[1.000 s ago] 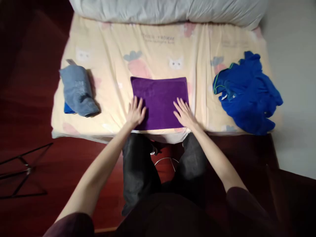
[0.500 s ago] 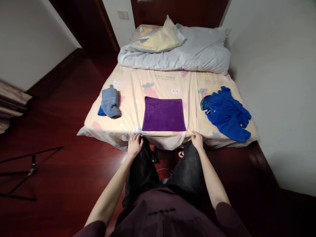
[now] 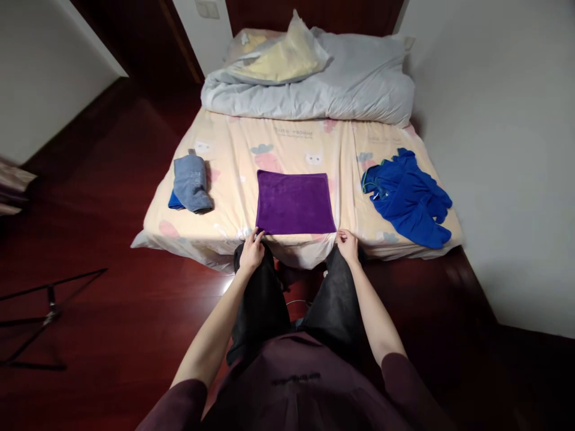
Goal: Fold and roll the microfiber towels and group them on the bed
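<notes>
A purple towel (image 3: 295, 205) lies flat, roughly rectangular, near the front edge of the bed. At its near left corner is my left hand (image 3: 252, 254), its fingertips apart and touching or just over the cloth. My right hand (image 3: 348, 245) has thumb and fingers pinched together at the near right corner, apparently on the towel's edge. To the left a folded grey-blue cloth (image 3: 191, 179) rests on a blue folded one (image 3: 176, 202). Over on the right lies a crumpled blue garment (image 3: 406, 197) with green edging.
The bed (image 3: 233, 143) has a cream patterned sheet. A bunched pale quilt (image 3: 359, 78) and a yellowish pillow (image 3: 291, 57) lie at its far end. Black stand legs (image 3: 49, 314) are on the red floor at left. A white wall (image 3: 503, 149) runs along the right.
Both hands have moved from the bed's edge by my knees inward and forward to the towel's near corners. My right fingers have come together. The view has shifted slightly.
</notes>
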`<action>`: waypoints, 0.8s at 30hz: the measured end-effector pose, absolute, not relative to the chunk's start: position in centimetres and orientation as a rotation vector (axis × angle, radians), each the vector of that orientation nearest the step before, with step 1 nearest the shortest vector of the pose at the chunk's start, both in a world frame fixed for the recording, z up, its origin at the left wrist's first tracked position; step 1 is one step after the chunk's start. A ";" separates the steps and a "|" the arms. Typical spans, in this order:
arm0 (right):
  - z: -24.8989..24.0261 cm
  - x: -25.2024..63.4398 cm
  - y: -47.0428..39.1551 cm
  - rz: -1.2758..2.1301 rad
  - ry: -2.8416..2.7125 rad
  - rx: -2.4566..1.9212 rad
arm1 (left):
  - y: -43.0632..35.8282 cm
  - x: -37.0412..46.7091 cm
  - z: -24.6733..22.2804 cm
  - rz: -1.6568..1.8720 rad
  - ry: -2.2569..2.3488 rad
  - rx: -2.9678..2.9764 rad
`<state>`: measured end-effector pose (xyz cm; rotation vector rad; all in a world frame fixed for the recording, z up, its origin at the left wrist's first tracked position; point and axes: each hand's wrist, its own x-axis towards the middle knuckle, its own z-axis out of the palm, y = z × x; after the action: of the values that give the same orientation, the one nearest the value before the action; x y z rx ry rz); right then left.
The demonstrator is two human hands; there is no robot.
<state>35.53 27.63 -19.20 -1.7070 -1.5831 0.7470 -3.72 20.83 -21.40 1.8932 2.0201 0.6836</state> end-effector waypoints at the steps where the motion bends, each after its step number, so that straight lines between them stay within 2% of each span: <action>1: -19.4 35.2 28.0 0.768 -1.561 -1.695 | 21.0 -3.6 -21.5 0.694 2.039 1.868; 8: -20.3 33.2 30.1 0.759 -1.591 -1.699 | 22.0 -4.2 -21.7 0.727 2.103 1.717; 18: -21.8 33.8 30.7 0.707 -1.677 -1.689 | 23.7 -5.4 -21.2 0.645 2.124 1.830; 24: -22.8 33.8 31.2 0.615 -1.706 -1.719 | 23.8 -5.5 -21.9 0.754 2.098 1.886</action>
<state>33.79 31.19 -22.84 -1.7186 -1.7055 0.6151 -5.50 23.82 -21.88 1.8858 2.0982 0.7537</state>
